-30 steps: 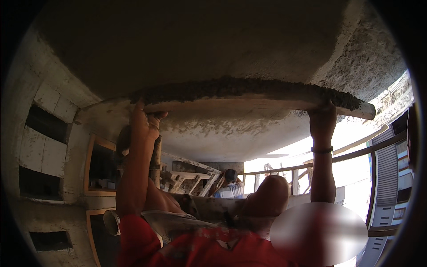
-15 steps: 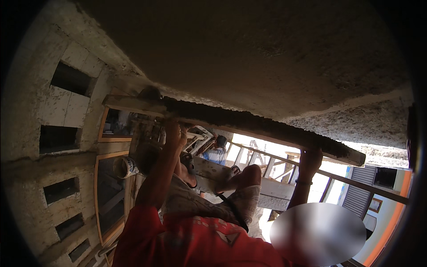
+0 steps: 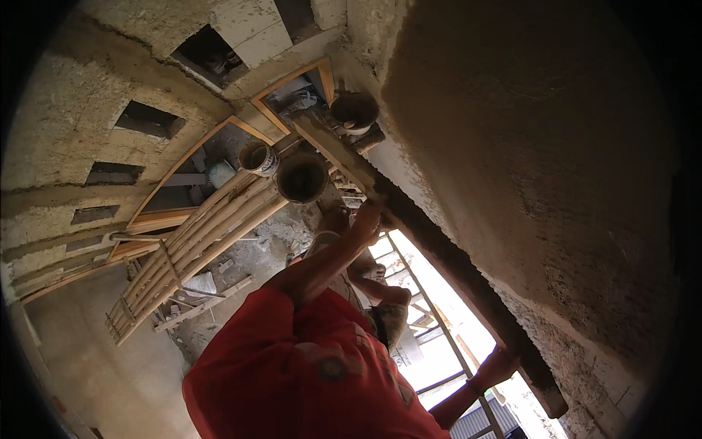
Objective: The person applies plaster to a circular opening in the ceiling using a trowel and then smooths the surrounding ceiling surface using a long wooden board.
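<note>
A long wooden straightedge board (image 3: 330,148) slants from upper middle to lower right, close to the plastered wall. Dark wet mortar (image 3: 457,256) is heaped along its edge facing the wall. My left hand (image 3: 368,221) is closed around the board at its upper middle part. Farther down, near the lower right end, my right hand (image 3: 499,364) grips the same board. The plastered wall (image 3: 526,161) looks smooth and dark above, rougher and paler toward the lower right.
A dark bucket (image 3: 301,179), a white bucket (image 3: 257,156) and another dark bucket (image 3: 354,111) stand near the board's upper end. Long bundled poles (image 3: 212,233) stretch to the lower left. A ladder-like wooden frame (image 3: 428,301) lies below the board. Block wall with openings (image 3: 150,121) rises at left.
My view has turned, so the board now slants steeply instead of lying nearly level. More buckets and the poles have come into view. Both hands keep their grip on the board.
</note>
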{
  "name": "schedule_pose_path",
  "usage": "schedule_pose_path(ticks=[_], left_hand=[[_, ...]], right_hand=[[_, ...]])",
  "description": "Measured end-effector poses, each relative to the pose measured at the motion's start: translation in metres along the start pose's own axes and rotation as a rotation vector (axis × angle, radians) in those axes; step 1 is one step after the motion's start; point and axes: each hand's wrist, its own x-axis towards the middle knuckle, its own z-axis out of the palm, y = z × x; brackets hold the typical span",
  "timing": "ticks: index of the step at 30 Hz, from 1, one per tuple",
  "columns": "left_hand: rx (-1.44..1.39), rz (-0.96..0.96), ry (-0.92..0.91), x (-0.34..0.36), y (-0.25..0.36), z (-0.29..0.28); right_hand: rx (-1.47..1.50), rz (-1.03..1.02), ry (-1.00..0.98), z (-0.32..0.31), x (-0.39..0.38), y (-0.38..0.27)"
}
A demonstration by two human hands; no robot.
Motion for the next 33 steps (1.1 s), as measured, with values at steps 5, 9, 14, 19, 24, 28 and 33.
schedule_pose_path(ticks=[5,9,14,19,24,28,33], left_hand=[[-0.114,-0.021,0.022,-0.011,0.018,-0.019],[-0.255,0.018,0.095,0.0,0.029,-0.038],[-0.514,0.143,0.044,0.015,0.055,-0.074],[-0.922,0.058,0.126,0.018,0.1,-0.093],[-1.116,0.26,0.147,0.005,0.133,-0.121],[-1.174,0.383,0.166,0.029,0.133,-0.125],[-1.188,0.507,-0.055,0.041,0.134,-0.162]], right_hand=[[0.621,-0.007,-0.034,-0.071,0.035,-0.029],[2.106,-0.07,-0.238,-0.103,0.062,-0.054],[2.182,-0.235,-0.368,-0.158,0.1,-0.14],[1.899,-0.176,-0.291,-0.172,0.107,-0.25],[1.624,-0.45,-0.404,-0.246,0.032,-0.404],[1.508,-0.573,-0.539,-0.194,0.014,-0.46],[1.655,-0.712,-0.518,-0.238,-0.018,-0.482]])
